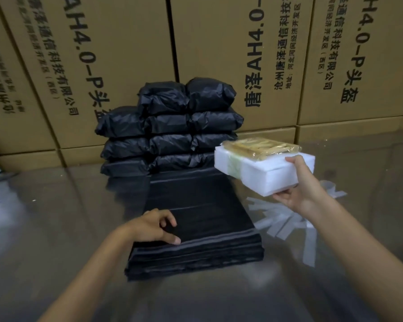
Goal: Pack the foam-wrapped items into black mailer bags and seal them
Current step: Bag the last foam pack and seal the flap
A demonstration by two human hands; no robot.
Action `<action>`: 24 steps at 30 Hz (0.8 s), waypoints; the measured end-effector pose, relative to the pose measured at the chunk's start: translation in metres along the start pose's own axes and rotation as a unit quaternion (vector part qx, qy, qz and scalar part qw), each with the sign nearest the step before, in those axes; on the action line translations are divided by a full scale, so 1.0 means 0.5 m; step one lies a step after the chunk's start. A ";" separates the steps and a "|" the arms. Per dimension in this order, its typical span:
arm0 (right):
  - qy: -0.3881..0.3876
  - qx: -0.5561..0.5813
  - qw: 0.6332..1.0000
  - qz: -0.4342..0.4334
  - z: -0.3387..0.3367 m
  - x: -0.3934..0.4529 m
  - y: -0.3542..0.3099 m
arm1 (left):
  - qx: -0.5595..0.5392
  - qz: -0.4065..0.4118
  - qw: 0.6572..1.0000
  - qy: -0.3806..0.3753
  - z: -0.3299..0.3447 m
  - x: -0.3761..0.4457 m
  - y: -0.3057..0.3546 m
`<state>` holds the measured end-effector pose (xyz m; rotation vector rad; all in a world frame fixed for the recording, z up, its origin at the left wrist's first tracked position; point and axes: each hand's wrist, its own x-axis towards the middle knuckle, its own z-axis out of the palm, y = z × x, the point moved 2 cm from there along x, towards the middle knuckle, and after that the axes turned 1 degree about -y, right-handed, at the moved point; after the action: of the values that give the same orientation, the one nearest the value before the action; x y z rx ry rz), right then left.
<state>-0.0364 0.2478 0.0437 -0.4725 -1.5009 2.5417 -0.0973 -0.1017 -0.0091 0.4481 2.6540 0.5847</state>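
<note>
Foam-wrapped item (263,169): I see a white foam block lifted off the table at right of centre, tilted, with a clear-wrapped yellowish piece lying on its top face.
Right hand (300,187): I have it curled round the block's near right corner, thumb on the top edge, fingers under the bottom; it grips the block firmly.
Flat mailer bags (196,228): I see a stack of unfilled black bags lying flat on the table at centre, grey strips along their near edges.
Left hand (156,226): I have it resting on the near left part of that stack, fingers bent, thumb tip pressed by the grey strip, fingertips touching the top bag; I cannot tell whether any layer is pinched.
Packed bags (172,126): I see filled black bags piled several layers high at the far end of the flat stack, against the cartons.
Peeled strips (289,224): I see pale strips scattered on the table, right of the flat stack, below the raised block.
Table (56,217): glossy, reflective surface.
Cartons (219,43): brown printed boxes wall off the far side.
</note>
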 end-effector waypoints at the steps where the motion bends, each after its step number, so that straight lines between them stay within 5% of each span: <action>1: -0.007 0.005 1.000 0.003 0.002 -0.013 0.013 | -0.011 0.004 1.000 0.015 0.000 -0.010 -0.011; 8: -0.055 -0.001 0.998 -0.005 0.013 -0.074 0.074 | -0.070 0.085 0.974 0.199 0.035 -0.029 -0.029; 19: -0.100 0.013 0.995 -0.011 -0.010 -0.119 0.077 | -0.108 0.020 0.992 0.056 0.008 -0.026 -0.033; 24: -0.097 0.021 0.995 -0.008 -0.013 -0.125 0.085 | -0.064 0.045 0.990 0.121 0.005 -0.016 -0.028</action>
<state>0.0258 0.2144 0.0159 -0.2124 -1.5012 2.6667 -0.0926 -0.1161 -0.0153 0.4872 2.8121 0.8842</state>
